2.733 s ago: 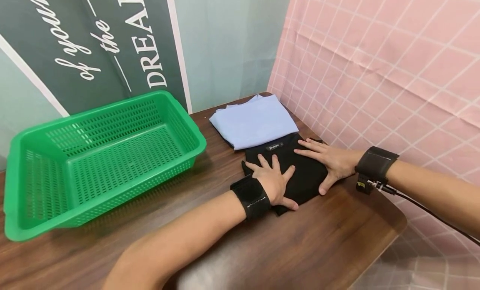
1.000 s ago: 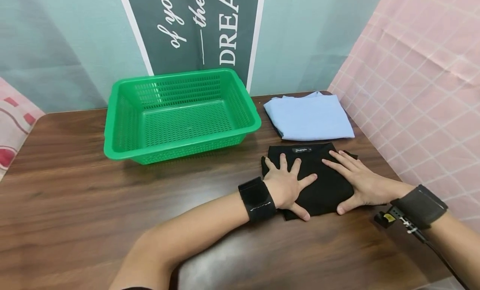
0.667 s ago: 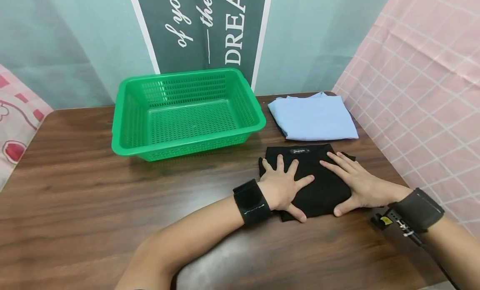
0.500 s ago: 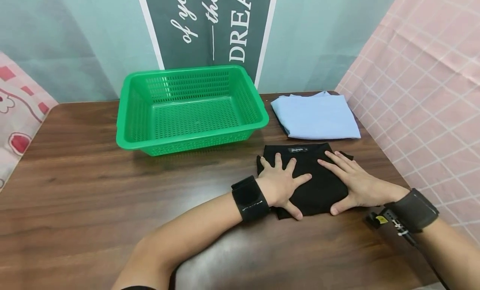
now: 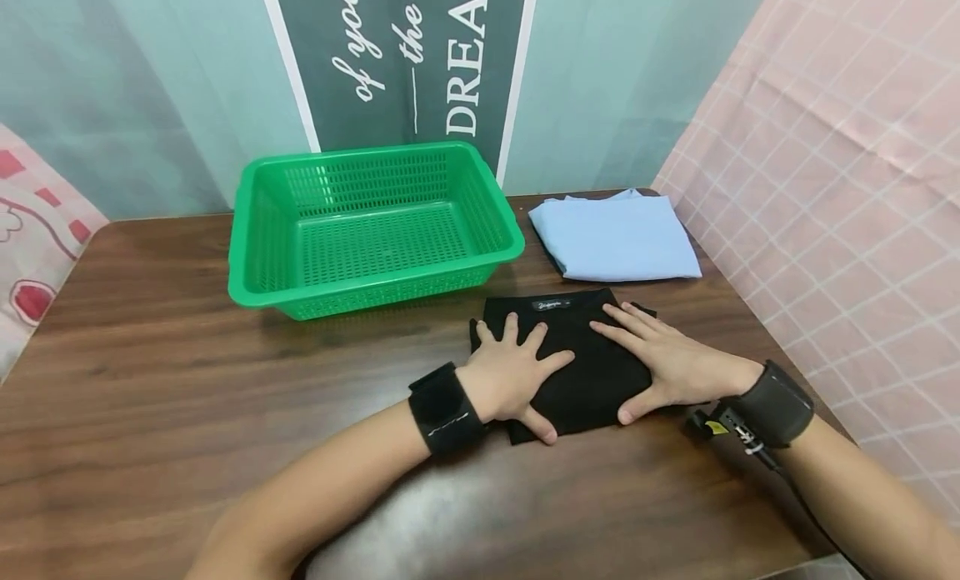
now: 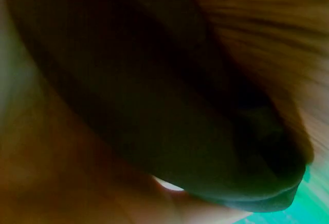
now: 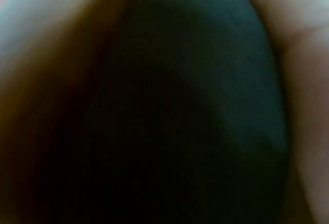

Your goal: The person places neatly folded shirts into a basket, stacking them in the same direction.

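Folded black garment (image 5: 581, 372) lies pressed under flat, spread left hand (image 5: 510, 380) and right hand (image 5: 671, 367), just right-front of the empty green basket (image 5: 375, 292), not yet binned

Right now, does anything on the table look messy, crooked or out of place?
Only a small thing: the folded black garment under the left hand and right hand lies slightly askew, with a bit of fabric poking out at its far right corner. The green basket and blue folded cloth look tidy.
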### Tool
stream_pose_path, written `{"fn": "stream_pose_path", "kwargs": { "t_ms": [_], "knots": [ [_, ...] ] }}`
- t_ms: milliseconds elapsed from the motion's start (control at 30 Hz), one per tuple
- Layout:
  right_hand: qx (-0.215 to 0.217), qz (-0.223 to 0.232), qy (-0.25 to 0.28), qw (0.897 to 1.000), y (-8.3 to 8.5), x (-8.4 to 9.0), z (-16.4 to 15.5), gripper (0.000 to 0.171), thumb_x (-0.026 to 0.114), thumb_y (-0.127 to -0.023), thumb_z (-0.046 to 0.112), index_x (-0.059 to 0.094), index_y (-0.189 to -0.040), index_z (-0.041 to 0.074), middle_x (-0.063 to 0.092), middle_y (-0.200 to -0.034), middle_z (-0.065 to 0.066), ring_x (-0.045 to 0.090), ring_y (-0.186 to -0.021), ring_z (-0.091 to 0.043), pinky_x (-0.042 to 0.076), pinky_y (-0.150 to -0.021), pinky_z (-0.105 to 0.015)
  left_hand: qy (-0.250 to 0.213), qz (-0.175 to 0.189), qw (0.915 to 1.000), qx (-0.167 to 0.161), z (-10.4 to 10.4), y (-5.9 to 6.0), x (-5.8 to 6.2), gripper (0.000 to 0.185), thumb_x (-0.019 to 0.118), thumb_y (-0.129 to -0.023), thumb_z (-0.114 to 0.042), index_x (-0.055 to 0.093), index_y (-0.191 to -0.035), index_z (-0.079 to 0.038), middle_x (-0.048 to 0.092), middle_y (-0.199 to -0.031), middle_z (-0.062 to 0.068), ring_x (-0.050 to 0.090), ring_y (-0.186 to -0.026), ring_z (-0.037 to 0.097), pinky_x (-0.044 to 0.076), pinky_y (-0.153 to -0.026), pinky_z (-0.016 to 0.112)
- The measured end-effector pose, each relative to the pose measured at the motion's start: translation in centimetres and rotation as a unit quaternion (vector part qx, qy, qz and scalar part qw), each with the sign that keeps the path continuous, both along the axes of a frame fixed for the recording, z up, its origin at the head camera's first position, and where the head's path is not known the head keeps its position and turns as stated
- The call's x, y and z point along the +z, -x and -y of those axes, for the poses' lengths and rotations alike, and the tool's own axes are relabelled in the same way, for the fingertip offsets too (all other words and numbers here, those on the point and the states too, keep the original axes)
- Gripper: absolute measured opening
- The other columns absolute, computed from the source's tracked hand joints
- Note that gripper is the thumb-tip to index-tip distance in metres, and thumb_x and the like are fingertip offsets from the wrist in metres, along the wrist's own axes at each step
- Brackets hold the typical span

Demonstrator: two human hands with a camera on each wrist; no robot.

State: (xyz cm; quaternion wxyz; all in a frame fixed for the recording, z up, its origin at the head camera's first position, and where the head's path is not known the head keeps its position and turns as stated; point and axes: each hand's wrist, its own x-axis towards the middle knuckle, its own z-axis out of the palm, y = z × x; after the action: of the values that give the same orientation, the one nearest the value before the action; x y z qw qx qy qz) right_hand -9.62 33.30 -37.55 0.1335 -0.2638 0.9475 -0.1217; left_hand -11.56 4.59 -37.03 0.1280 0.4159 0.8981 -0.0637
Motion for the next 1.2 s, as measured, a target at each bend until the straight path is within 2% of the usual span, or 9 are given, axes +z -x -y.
{"fn": "stream_pose_path", "kwargs": {
  "t_ms": [167, 367, 533, 700, 833, 1067, 1200],
  "knots": [
    [0.0, 0.021, 0.007, 1.0, 0.1, 1.1, 2.2, 0.111, 0.084, -0.076, 0.069, 0.039, -0.164, 0.018, 0.023, -0.173, -0.024, 0.017, -0.157, -0.059, 0.036, -0.11, -0.078, -0.009, 0.006, 0.9999, 0.008, 2.2, -0.6, -0.2, 0.114, 0.071, -0.073, -0.088, 0.025, -0.167, -0.042, 0.023, -0.176, 0.01, 0.025, -0.159, 0.05, 0.034, -0.113, 0.078],
    [0.005, 0.022, -0.017, 1.0, 1.3, 1.8, 4.4, 0.111, 0.078, -0.074, 0.078, 0.044, -0.161, 0.017, 0.027, -0.172, -0.025, 0.021, -0.156, -0.059, 0.039, -0.111, -0.075, -0.019, 0.007, 0.9996, 0.018, 4.1, -0.4, 0.0, 0.115, 0.073, -0.072, -0.086, 0.027, -0.167, -0.04, 0.024, -0.175, 0.011, 0.027, -0.158, 0.052, 0.036, -0.112, 0.078],
    [0.029, 0.024, -0.043, 0.998, 2.6, 2.2, 7.4, 0.113, 0.074, -0.072, 0.085, 0.047, -0.16, 0.019, 0.031, -0.17, -0.025, 0.026, -0.155, -0.059, 0.042, -0.109, -0.073, -0.015, -0.009, 0.9992, 0.036, 6.5, -0.8, -0.5, 0.115, 0.071, -0.072, -0.089, 0.027, -0.167, -0.04, 0.025, -0.175, 0.01, 0.029, -0.157, 0.052, 0.04, -0.11, 0.076],
    [0.06, -0.001, -0.054, 0.997, 2.5, 1.8, 9.2, 0.115, 0.07, -0.072, 0.088, 0.048, -0.159, 0.015, 0.033, -0.168, -0.028, 0.031, -0.151, -0.062, 0.044, -0.106, -0.074, -0.034, 0.004, 0.9983, 0.048, 8.4, -1.4, -1.0, 0.114, 0.072, -0.073, -0.087, 0.027, -0.167, -0.04, 0.024, -0.176, 0.01, 0.027, -0.158, 0.052, 0.038, -0.11, 0.078],
    [0.076, -0.034, -0.049, 0.995, 2.0, 1.4, 9.4, 0.115, 0.065, -0.074, 0.09, 0.048, -0.159, 0.014, 0.035, -0.166, -0.03, 0.034, -0.148, -0.064, 0.044, -0.105, -0.075, -0.042, 0.0, 0.9983, 0.04, 9.4, -1.3, -1.1, 0.115, 0.071, -0.073, -0.087, 0.026, -0.167, -0.039, 0.02, -0.177, 0.008, 0.022, -0.16, 0.049, 0.037, -0.112, 0.077],
    [0.053, -0.019, -0.046, 0.997, 0.5, -0.5, 8.6, 0.116, 0.061, -0.073, 0.091, 0.045, -0.16, 0.015, 0.035, -0.165, -0.031, 0.036, -0.145, -0.066, 0.048, -0.099, -0.074, -0.026, -0.002, 0.9997, 0.0, 9.1, -1.2, -2.3, 0.116, 0.07, -0.073, -0.089, 0.024, -0.167, -0.04, 0.021, -0.177, 0.007, 0.025, -0.16, 0.048, 0.04, -0.112, 0.074],
    [0.042, -0.005, -0.027, 0.999, 0.7, -1.6, 9.1, 0.115, 0.062, -0.074, 0.09, 0.044, -0.161, 0.017, 0.034, -0.167, -0.029, 0.033, -0.147, -0.065, 0.046, -0.099, -0.076, -0.014, -0.009, 0.9999, 0.003, 9.6, -0.9, -2.4, 0.117, 0.072, -0.07, -0.089, 0.026, -0.167, -0.042, 0.024, -0.176, 0.005, 0.029, -0.159, 0.048, 0.041, -0.111, 0.074]
  ]
}}
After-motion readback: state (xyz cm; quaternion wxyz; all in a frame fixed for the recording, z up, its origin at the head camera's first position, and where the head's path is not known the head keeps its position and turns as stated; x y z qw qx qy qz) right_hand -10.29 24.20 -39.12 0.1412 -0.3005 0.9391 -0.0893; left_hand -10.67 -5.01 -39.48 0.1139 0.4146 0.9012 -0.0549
